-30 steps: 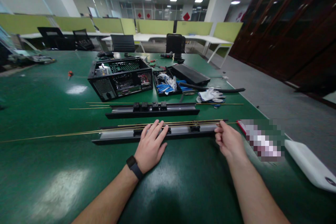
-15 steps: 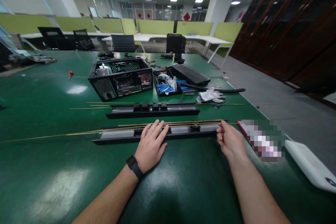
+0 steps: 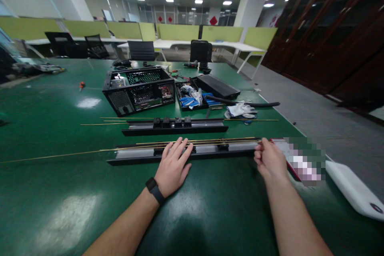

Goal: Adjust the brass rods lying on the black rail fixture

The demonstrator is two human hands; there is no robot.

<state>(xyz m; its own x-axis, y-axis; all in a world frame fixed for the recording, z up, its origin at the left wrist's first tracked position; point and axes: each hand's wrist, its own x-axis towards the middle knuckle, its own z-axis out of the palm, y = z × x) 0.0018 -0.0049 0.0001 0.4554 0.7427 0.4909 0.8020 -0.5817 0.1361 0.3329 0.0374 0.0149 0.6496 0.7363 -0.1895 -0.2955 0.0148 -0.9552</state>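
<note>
Several thin brass rods (image 3: 207, 142) lie lengthwise along a long black channel rail (image 3: 135, 162) with a grey inner face. My left hand (image 3: 174, 168) rests flat across the rods and rail, fingers stretched out; it hides part of a black block inside the rail. Another black block (image 3: 223, 144) shows farther right in the same rail. At the rail's right end my right hand (image 3: 270, 160) is closed in a pinch on a brass rod, its fingertips covering the rod's end. One long rod sticks out past the rail's left end.
Behind lies a second black rail (image 3: 207, 129) with several black blocks and brass rods. Farther back are an open computer case (image 3: 139, 92), work gloves (image 3: 241, 109) and a black tray (image 3: 183, 106). A white case (image 3: 351, 188) lies near the green table's right edge.
My right hand has moved a little to the right, and the rod it pinches has slid right with it. My left hand stays on the rods.
</note>
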